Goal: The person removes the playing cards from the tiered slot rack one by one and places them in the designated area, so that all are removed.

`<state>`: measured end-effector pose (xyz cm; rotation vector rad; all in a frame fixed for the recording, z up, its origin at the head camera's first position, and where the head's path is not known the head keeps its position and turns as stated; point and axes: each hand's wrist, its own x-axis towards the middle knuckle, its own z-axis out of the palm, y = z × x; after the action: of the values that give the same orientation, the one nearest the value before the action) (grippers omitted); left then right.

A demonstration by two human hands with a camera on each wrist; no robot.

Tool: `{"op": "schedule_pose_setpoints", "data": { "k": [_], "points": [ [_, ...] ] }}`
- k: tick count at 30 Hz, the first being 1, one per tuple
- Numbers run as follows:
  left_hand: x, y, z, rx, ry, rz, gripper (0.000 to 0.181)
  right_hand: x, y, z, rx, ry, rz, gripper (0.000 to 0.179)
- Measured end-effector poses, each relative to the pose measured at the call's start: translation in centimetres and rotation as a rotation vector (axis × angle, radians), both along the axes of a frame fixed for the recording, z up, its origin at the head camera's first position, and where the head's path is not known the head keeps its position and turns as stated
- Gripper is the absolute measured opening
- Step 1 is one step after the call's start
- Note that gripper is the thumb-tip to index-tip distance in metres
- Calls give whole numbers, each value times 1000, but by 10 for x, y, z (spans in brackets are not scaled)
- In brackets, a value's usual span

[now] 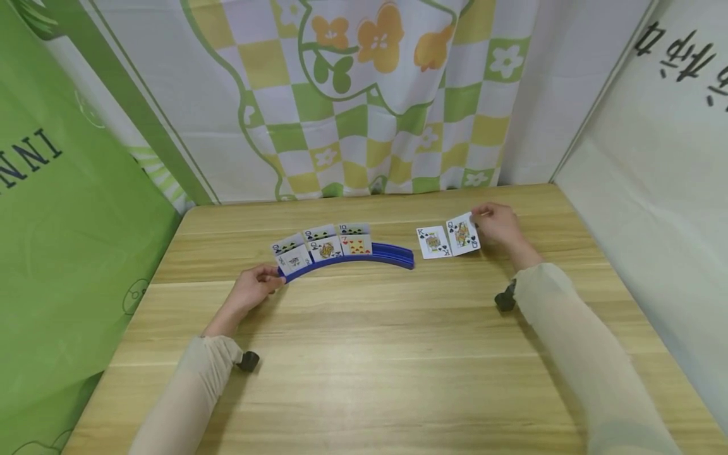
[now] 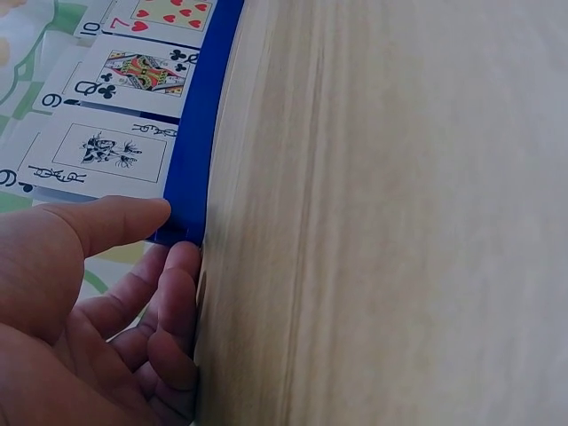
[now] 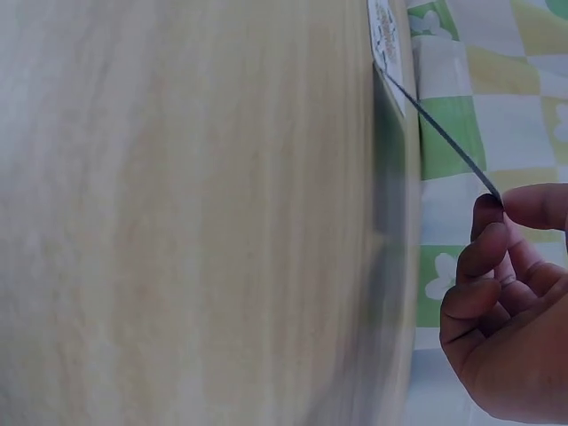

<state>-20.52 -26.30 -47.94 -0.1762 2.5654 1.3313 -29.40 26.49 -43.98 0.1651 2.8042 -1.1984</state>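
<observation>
My left hand grips the left end of a curved blue card holder, its thumb on top in the left wrist view. Two rows of playing cards stand in the holder. In front are a joker, a queen of clubs and a seven of hearts, with black number cards behind. To the right, my right hand pinches a queen of spades by its upper right corner. That card tilts up from the table, its lower edge beside a king lying face up.
The wooden table reaches back to a patterned curtain. A green panel stands on the left and a white panel on the right. The holder's right end carries no cards.
</observation>
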Motion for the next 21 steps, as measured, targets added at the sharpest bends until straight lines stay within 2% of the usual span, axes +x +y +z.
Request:
{"op": "schedule_pose_setpoints", "data": {
  "k": [7,13,21],
  "points": [
    [0,0,1,-8,-2,-12,36,-4,3,-6,44,-26,28,37],
    [-1,-1,0,-17,-7,-13,38,-7,6,-10,71,-69,21,37],
    [-1,-1,0,-17,-1,-16,37,-6,7,-11,135,-79,40,35]
  ]
}}
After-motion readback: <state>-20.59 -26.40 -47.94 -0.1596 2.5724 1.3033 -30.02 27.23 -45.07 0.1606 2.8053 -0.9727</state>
